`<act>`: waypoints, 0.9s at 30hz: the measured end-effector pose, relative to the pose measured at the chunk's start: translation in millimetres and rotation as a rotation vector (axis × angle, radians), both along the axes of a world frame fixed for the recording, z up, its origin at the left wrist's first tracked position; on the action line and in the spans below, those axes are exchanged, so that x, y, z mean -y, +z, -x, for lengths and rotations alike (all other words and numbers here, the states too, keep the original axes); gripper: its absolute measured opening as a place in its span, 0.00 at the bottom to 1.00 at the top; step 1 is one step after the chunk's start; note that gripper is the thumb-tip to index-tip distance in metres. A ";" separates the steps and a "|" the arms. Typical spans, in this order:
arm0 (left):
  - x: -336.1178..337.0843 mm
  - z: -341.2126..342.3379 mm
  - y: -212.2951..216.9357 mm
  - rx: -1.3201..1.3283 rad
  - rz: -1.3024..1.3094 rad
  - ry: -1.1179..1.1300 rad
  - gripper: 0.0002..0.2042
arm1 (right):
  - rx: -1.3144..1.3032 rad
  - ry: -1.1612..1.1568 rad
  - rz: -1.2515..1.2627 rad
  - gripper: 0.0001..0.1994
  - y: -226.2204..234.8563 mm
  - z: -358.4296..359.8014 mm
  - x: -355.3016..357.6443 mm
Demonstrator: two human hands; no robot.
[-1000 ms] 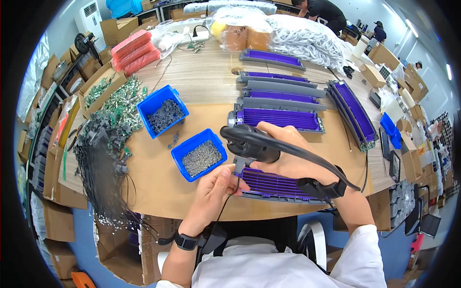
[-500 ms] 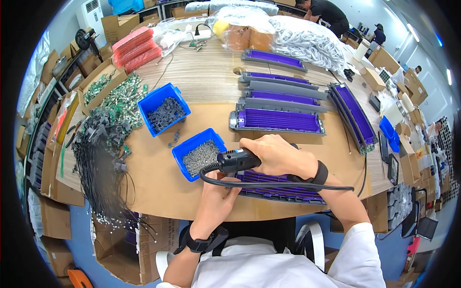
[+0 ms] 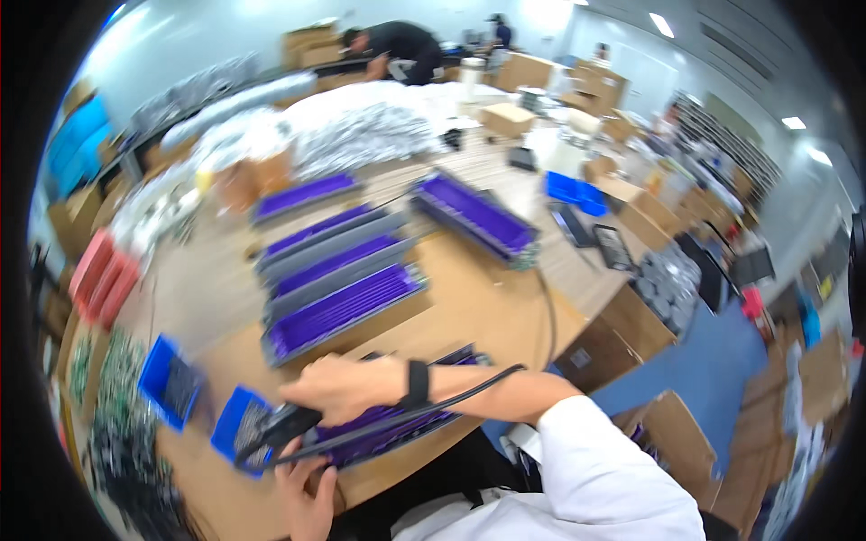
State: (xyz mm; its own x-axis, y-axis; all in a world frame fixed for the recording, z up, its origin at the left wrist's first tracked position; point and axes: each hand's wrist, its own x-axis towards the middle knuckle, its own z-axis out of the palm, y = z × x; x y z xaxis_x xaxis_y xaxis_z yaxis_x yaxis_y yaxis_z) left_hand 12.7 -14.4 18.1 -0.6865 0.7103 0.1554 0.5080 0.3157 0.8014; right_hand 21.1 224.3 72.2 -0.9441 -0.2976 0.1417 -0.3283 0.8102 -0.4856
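My right hand (image 3: pixel 338 388) is wrapped round a black corded electric screwdriver (image 3: pixel 290 422). Its tip is hidden under the hand. The black cord (image 3: pixel 406 417) loops back across my right forearm. Below the tool lies a long purple-and-grey housing (image 3: pixel 388 433), partly covered by my arm and the cord. My left hand (image 3: pixel 307 496) grips the left end of this housing with thumb and fingers; the fingertips are partly hidden and blurred. Just left of the tool stands a blue bin (image 3: pixel 225 417) of small metal screws. Another blue bin (image 3: pixel 155 383) beside it holds small dark parts.
Several purple-and-grey housings (image 3: pixel 347 311) lie in a row beyond my hands, with another housing (image 3: pixel 474 216) to their right. Black wires and green circuit boards (image 3: pixel 113 379) are heaped at the left. A cardboard box (image 3: pixel 613 338) stands by the table's right edge. People work at the back.
My view has swung to the right and tilted, so the table and both hands appear further left and lower. The screwdriver stays in my right hand, over the same housing.
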 end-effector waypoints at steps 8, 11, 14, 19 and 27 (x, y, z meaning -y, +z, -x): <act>-31.1 -6.7 4.3 0.129 -0.097 0.064 0.13 | -0.030 0.013 0.058 0.17 -15.4 -14.8 -21.2; -5.1 23.7 -80.8 -0.019 -0.174 0.283 0.14 | -0.015 0.053 0.053 0.13 -8.5 -7.7 -4.8; -41.4 -14.2 3.6 -0.075 -0.061 0.179 0.16 | -0.026 0.022 0.041 0.12 -5.1 -22.5 -13.4; -38.2 -12.6 2.6 -0.242 0.062 0.206 0.13 | -0.038 0.033 0.038 0.14 -15.3 -16.6 -8.5; -26.4 7.7 -41.6 -0.171 -0.074 0.174 0.15 | -0.114 0.016 0.064 0.15 -17.5 -12.3 -7.0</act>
State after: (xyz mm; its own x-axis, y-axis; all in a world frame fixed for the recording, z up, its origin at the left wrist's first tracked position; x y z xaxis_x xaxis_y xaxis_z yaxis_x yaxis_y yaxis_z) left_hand 5.1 11.9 -23.5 -0.7567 0.5663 0.3266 0.5811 0.3538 0.7329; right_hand 33.4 231.3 54.7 -0.9159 -0.2996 0.2673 -0.3973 0.7726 -0.4953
